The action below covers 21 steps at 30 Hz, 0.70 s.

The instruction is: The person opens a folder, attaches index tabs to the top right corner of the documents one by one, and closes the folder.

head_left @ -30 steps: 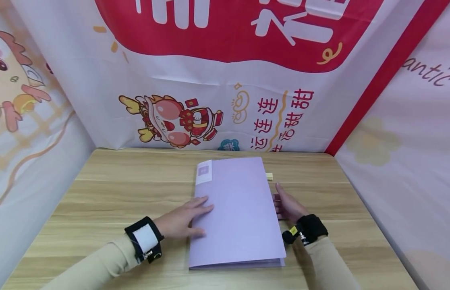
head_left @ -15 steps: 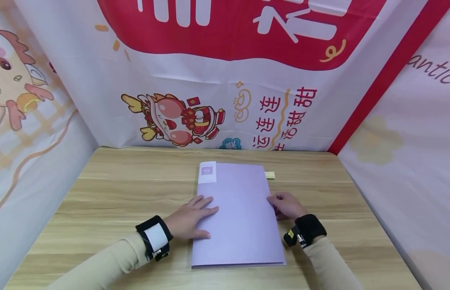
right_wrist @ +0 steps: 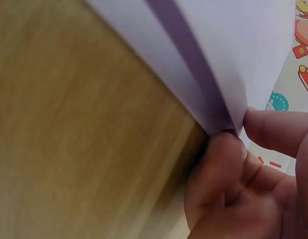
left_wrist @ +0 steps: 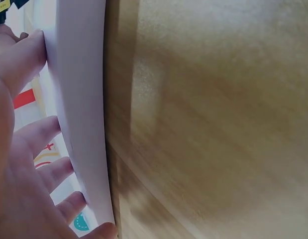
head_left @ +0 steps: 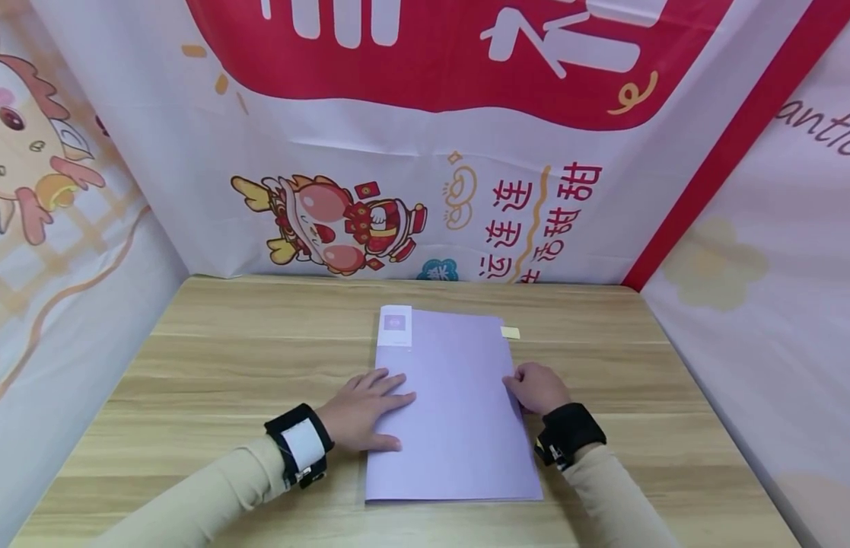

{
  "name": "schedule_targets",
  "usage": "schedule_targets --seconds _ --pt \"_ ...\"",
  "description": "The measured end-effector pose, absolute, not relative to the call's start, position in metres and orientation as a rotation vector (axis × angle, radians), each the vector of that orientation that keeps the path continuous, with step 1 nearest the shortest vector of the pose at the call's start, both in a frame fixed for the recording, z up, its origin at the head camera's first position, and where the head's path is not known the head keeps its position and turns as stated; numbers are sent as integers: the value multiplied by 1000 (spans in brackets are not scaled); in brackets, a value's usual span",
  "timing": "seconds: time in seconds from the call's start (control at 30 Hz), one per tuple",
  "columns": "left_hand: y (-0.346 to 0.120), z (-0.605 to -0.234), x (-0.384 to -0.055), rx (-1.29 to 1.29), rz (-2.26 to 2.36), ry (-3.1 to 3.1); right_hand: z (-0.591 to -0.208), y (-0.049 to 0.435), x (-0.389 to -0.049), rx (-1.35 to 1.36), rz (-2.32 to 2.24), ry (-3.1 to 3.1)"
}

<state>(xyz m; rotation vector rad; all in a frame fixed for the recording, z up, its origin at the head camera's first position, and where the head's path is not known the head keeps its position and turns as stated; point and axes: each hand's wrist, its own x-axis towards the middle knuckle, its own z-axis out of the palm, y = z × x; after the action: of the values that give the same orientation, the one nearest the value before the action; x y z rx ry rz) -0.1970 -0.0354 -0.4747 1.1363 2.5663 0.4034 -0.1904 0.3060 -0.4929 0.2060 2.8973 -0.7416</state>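
A closed lilac file folder [head_left: 459, 426] lies on the wooden table, with a white label [head_left: 395, 335] at its upper left corner. My left hand [head_left: 363, 415] rests spread on the folder's left side. In the left wrist view, its fingertips lie along the edge of the thick spine [left_wrist: 79, 89]. At the opposite edge, my right hand [head_left: 539, 390] pinches the cover between thumb and curled index finger. The right wrist view shows the cover [right_wrist: 233, 55] lifted slightly there, with a gap beneath it. A pale yellow tab [head_left: 510, 332] sticks out at the upper right.
Wood-grain tabletop [head_left: 260, 327] surrounds the folder. A printed cloth [head_left: 363, 137] with red lettering and a cartoon figure hangs at the table's back edge. More printed cloth [head_left: 760, 342] stands along both sides.
My right hand, earlier held beside the folder with its thumb raised, now grips the right edge. The cover's front edge has come down flatter. The left hand stays on the folder.
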Motion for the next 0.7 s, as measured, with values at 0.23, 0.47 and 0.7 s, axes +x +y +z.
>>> schedule_targets --seconds 0.23,0.47,0.7 --pt "-35 -472 -198 1155 378 2562 -488 299 -191 215 -542 2915" --pt "-37 -474 -197 1163 419 2558 -489 295 -192 200 -480 2890" --pt "-38 -478 -198 1175 461 2551 -495 298 -191 202 -496 2877"
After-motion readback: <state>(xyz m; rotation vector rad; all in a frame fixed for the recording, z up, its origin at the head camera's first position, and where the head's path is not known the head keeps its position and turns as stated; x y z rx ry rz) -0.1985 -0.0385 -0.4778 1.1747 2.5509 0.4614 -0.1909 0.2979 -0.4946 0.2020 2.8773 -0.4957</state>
